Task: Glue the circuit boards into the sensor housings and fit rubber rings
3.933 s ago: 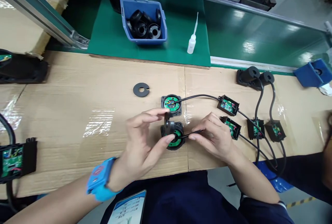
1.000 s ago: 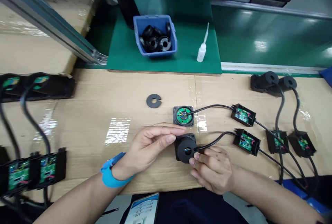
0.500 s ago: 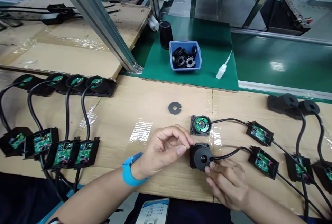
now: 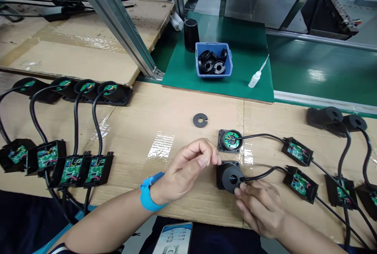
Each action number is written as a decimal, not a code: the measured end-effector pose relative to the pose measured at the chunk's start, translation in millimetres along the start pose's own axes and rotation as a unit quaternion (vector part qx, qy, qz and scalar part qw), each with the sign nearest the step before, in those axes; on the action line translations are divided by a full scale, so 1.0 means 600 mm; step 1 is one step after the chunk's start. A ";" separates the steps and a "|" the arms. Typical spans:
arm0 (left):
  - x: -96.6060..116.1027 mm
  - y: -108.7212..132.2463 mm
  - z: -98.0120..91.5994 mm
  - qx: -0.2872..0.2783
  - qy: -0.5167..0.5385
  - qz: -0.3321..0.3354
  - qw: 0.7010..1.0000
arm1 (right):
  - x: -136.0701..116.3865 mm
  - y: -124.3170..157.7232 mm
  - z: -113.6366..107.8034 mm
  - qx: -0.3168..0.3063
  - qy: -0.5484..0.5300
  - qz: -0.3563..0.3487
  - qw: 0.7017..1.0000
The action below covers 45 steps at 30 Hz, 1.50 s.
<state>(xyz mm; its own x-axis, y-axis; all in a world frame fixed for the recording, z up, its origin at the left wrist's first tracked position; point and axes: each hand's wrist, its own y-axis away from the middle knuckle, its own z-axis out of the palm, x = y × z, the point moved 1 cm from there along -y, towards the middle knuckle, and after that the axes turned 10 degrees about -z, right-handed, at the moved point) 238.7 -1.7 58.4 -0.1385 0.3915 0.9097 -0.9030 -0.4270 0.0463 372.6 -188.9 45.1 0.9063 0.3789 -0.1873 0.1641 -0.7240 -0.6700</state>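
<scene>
No word, number or sign can be read. On the flat rectangular object at the lower edge of the view, some short rows of dark marks stand under a blue band, but they are too small and blurred.

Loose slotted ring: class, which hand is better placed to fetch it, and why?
Probably the left hand: it looks free and is nearer the loose ring; the right hand pinches another black ring.
</scene>
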 end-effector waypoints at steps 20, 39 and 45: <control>-0.002 0.007 0.009 -0.013 0.105 -0.073 0.992 | -0.001 0.006 0.004 -0.004 -0.011 -0.001 1.000; 0.004 0.000 0.011 0.025 0.134 -0.045 0.990 | 0.002 0.004 0.002 -0.008 -0.007 -0.011 1.000; 0.006 0.004 0.008 -0.004 0.141 -0.038 0.989 | 0.001 0.006 0.001 -0.014 -0.010 -0.004 1.000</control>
<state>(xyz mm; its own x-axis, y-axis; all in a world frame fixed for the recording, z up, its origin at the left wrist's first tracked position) 238.1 -5.2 63.8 -0.1776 0.6351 0.7518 -0.9180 -0.3822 0.1060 373.7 -190.8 42.4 0.8970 0.3963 -0.1958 0.1829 -0.7360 -0.6518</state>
